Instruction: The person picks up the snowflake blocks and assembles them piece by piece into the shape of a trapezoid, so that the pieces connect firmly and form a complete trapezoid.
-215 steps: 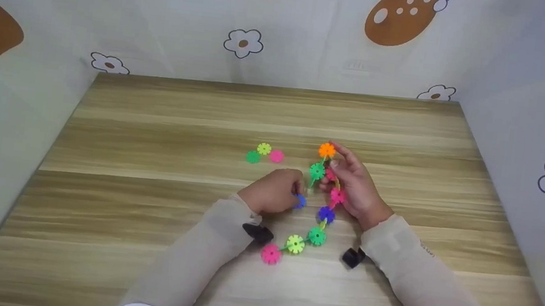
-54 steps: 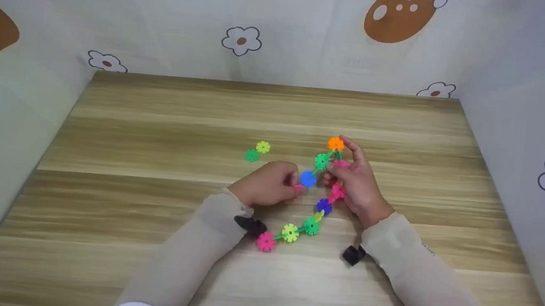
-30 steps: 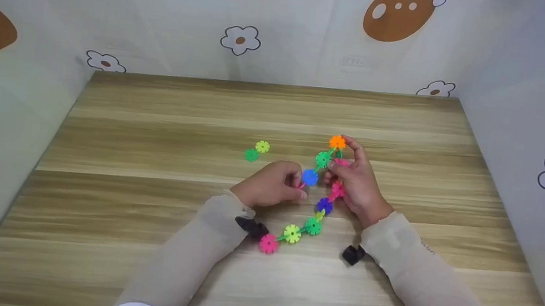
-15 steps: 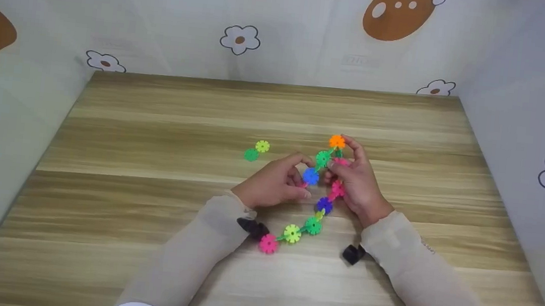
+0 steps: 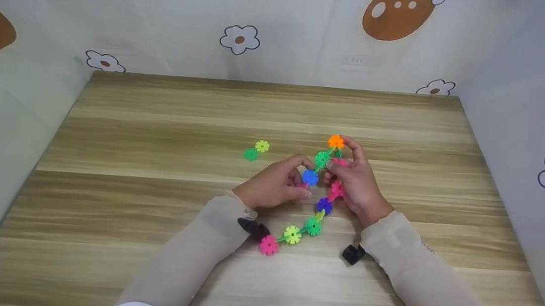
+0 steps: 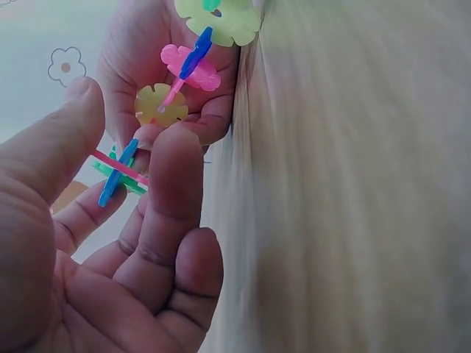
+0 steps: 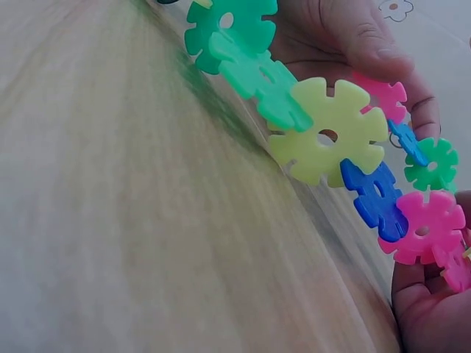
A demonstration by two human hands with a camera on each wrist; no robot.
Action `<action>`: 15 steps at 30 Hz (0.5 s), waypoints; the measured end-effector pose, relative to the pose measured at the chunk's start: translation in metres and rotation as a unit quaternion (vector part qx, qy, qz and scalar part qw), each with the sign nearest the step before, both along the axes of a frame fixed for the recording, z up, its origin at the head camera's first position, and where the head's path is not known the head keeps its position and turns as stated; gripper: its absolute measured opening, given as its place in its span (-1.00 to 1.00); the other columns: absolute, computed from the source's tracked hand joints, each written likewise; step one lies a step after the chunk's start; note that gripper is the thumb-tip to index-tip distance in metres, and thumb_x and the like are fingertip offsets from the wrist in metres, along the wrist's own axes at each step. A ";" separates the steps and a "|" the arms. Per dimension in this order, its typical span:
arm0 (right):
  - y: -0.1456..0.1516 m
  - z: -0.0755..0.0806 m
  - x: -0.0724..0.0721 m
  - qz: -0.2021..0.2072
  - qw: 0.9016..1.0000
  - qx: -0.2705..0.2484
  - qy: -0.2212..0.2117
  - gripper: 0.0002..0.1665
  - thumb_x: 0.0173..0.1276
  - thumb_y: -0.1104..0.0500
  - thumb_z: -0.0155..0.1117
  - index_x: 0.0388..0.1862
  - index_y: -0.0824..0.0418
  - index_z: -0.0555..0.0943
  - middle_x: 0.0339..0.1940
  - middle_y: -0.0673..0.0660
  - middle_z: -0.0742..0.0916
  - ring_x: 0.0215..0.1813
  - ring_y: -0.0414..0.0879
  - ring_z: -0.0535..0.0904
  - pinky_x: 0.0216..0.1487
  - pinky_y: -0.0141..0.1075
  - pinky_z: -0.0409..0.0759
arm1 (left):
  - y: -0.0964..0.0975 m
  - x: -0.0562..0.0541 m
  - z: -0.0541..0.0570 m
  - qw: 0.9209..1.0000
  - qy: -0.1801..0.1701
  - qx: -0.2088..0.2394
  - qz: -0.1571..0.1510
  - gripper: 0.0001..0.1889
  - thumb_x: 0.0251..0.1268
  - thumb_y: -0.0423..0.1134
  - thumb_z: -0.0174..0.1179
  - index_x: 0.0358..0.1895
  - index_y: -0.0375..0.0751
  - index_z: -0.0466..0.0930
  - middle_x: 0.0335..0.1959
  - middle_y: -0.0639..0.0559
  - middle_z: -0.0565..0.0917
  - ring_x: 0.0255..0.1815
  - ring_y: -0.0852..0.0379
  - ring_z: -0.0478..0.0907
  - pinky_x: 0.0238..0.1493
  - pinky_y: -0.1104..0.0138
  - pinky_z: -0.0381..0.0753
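Note:
A chain of slotted plastic snowflake discs runs from an orange disc (image 5: 336, 142) at the far end down to a pink end disc (image 5: 269, 245) near the left wrist. My right hand (image 5: 362, 188) grips the chain below the orange disc, with its thumb by a green disc (image 5: 322, 159). A blue disc (image 5: 310, 177) is joined to that green one. Attached to the blue disc is a pink disc (image 7: 383, 95), which my left hand (image 5: 272, 181) holds between thumb and fingers. Its index finger is raised beside the blue disc. The left fingers partly hide the pink disc.
On the wooden table (image 5: 146, 200), a loose yellow disc (image 5: 262, 146) and a loose green disc (image 5: 251, 155) lie beyond the left hand. Black wrist cameras, such as the right one (image 5: 353, 255), sit under both wrists. Patterned cloth walls (image 5: 175, 21) border the table.
Since the first frame, the blue disc has been joined to the green one, and the pink disc has left the table for my left hand. Lately the left index finger has lifted.

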State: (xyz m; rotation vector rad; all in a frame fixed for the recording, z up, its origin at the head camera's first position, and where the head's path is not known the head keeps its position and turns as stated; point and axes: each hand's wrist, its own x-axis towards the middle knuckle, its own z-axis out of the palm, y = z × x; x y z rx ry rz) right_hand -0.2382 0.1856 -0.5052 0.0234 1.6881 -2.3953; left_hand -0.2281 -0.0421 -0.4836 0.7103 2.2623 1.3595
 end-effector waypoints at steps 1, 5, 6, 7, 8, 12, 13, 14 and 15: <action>0.000 0.000 0.000 0.001 1.000 0.000 0.000 -0.25 0.52 0.48 0.14 0.52 -0.05 0.20 -0.51 0.08 0.70 -0.50 -0.10 0.62 -0.33 -0.33 0.72 | 0.000 0.000 0.000 1.000 0.000 0.002 0.001 -0.52 0.40 -0.19 0.43 0.25 0.07 0.41 -0.39 0.06 0.60 -0.38 0.16 0.54 -0.29 0.35 0.55; -0.001 0.001 0.001 0.002 1.000 0.003 -0.001 -0.26 0.52 0.49 0.13 0.51 -0.04 0.21 -0.51 0.07 0.69 -0.50 -0.11 0.61 -0.33 -0.34 0.71 | 0.001 0.001 -0.001 1.000 0.002 0.014 0.005 -0.54 0.39 -0.21 0.44 0.21 0.02 0.42 -0.42 0.07 0.55 -0.39 0.17 0.49 -0.29 0.36 0.51; -0.001 0.001 0.001 0.002 1.000 0.005 -0.001 -0.25 0.52 0.49 0.13 0.51 -0.04 0.20 -0.51 0.06 0.69 -0.50 -0.11 0.61 -0.32 -0.34 0.71 | 0.001 0.001 -0.001 1.000 0.003 0.014 0.006 -0.55 0.39 -0.21 0.44 0.20 0.01 0.42 -0.43 0.07 0.55 -0.39 0.16 0.49 -0.30 0.36 0.50; -0.001 0.001 0.001 0.001 1.000 0.007 -0.001 -0.25 0.52 0.49 0.13 0.52 -0.04 0.20 -0.51 0.06 0.69 -0.50 -0.11 0.61 -0.32 -0.34 0.71 | 0.001 0.001 -0.001 1.000 0.003 0.012 0.006 -0.54 0.39 -0.20 0.44 0.21 0.01 0.42 -0.42 0.07 0.55 -0.39 0.16 0.49 -0.30 0.36 0.50; -0.001 0.001 0.001 0.000 1.000 0.008 -0.001 -0.24 0.53 0.48 0.14 0.53 -0.04 0.19 -0.51 0.06 0.69 -0.50 -0.12 0.61 -0.32 -0.34 0.71 | 0.001 0.001 0.000 1.000 0.003 0.010 0.006 -0.54 0.38 -0.19 0.45 0.22 0.02 0.43 -0.42 0.06 0.55 -0.38 0.15 0.49 -0.30 0.35 0.50; 0.000 0.001 0.001 -0.006 1.000 0.007 -0.006 -0.22 0.54 0.46 0.15 0.57 -0.05 0.16 -0.53 0.05 0.68 -0.50 -0.12 0.60 -0.34 -0.34 0.70 | -0.004 -0.003 0.004 1.000 -0.006 -0.017 0.007 -0.43 0.38 -0.09 0.45 0.38 0.07 0.43 -0.29 0.06 0.64 -0.34 0.13 0.58 -0.29 0.34 0.61; 0.000 0.001 0.001 -0.008 1.000 0.007 -0.007 -0.21 0.54 0.45 0.15 0.58 -0.06 0.16 -0.53 0.06 0.67 -0.50 -0.11 0.60 -0.35 -0.34 0.70 | -0.007 -0.005 0.005 1.000 -0.007 -0.021 0.011 -0.41 0.40 -0.07 0.43 0.42 0.06 0.42 -0.24 0.05 0.65 -0.33 0.12 0.60 -0.29 0.32 0.64; 0.000 0.001 0.001 -0.010 1.000 0.007 -0.008 -0.21 0.54 0.45 0.15 0.58 -0.06 0.17 -0.53 0.06 0.67 -0.50 -0.11 0.60 -0.36 -0.34 0.69 | -0.011 -0.006 0.007 1.000 -0.005 -0.022 0.021 -0.40 0.43 -0.07 0.41 0.45 0.03 0.42 -0.19 0.04 0.66 -0.31 0.10 0.62 -0.27 0.29 0.66; 0.000 0.001 0.001 -0.012 1.000 0.007 -0.009 -0.21 0.54 0.46 0.14 0.58 -0.07 0.18 -0.54 0.06 0.66 -0.50 -0.10 0.59 -0.39 -0.34 0.69 | -0.014 -0.009 0.008 0.999 0.003 -0.025 0.036 -0.42 0.46 -0.09 0.37 0.47 0.00 0.42 -0.15 0.02 0.67 -0.28 0.09 0.63 -0.23 0.27 0.67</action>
